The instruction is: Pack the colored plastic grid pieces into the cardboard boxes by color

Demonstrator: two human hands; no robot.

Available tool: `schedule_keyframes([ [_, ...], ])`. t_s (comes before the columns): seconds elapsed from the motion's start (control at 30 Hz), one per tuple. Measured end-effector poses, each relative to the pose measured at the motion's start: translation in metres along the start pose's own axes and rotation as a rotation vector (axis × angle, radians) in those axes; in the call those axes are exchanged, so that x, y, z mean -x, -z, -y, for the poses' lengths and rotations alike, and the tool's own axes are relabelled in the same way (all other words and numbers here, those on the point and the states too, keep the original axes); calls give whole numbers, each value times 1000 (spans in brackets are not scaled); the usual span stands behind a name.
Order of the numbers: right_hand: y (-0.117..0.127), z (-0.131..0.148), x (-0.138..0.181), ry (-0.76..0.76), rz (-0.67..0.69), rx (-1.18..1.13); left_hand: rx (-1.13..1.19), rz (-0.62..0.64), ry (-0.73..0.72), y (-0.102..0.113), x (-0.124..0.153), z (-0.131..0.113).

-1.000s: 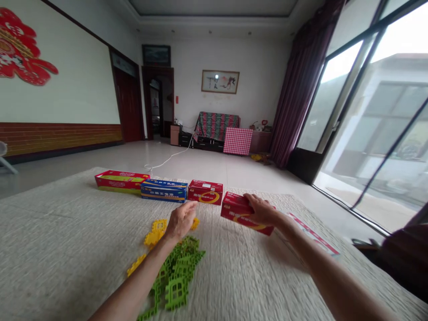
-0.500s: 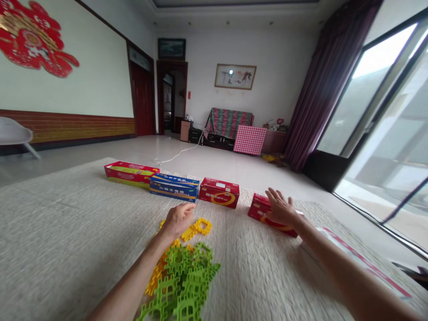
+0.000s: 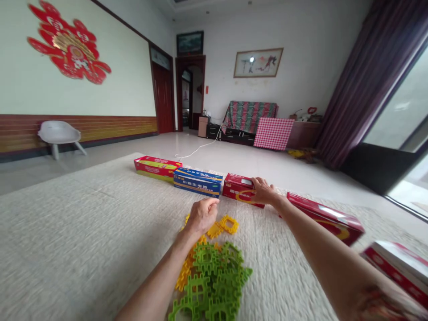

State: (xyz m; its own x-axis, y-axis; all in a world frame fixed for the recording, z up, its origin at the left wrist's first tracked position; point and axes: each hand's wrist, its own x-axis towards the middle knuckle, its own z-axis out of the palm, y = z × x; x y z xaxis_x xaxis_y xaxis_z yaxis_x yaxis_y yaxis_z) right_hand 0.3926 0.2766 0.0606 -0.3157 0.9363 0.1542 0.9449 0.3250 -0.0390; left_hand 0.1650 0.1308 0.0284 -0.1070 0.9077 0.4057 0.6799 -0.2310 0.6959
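Observation:
My right hand [image 3: 265,191] rests on the right end of a red box [image 3: 236,185], fingers over its top and thumb at the near side. My left hand [image 3: 202,216] is closed, with curled fingers, above the yellow plastic building pieces [image 3: 229,224]; whatever it may hold is hidden. Toward me lies a pile of green plastic building pieces [image 3: 216,281] with toothed edges and square openings. A blue box [image 3: 198,183] stands to the left of the red box. Beyond it is a red and yellow-green box [image 3: 157,168].
Another long red box [image 3: 326,218] stands beyond my right forearm. A red and white box [image 3: 401,267] lies nearer, at the right edge. Under everything spreads a beige textured surface [image 3: 110,236]. A white chair [image 3: 60,133] stands at the left wall, and a white cable [image 3: 200,147] crosses the floor.
My right hand has moved left from the farther red box to the red box beside the blue one. The view has turned right to left, bringing the chair further in.

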Motion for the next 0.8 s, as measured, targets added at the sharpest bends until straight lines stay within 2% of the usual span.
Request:
schedule_keyframes([
  [0.17,4,1,6,-28,-32,-35,10,1,-25,-2,1,-2],
  [0.3,17,4,32,-41,-64,-27,41,22,-30,0,1,-6],
  [0.47,44,8,107,-103,-153,-20,71,24,-90,5,11,-17],
  [0.6,62,11,183,-91,-220,-60,79,46,-189,6,38,-33],
  [0.7,65,15,230,-73,-265,-86,71,59,-228,8,65,-41],
  [0.8,58,17,263,-63,-279,-89,53,50,-262,12,92,-42],
])
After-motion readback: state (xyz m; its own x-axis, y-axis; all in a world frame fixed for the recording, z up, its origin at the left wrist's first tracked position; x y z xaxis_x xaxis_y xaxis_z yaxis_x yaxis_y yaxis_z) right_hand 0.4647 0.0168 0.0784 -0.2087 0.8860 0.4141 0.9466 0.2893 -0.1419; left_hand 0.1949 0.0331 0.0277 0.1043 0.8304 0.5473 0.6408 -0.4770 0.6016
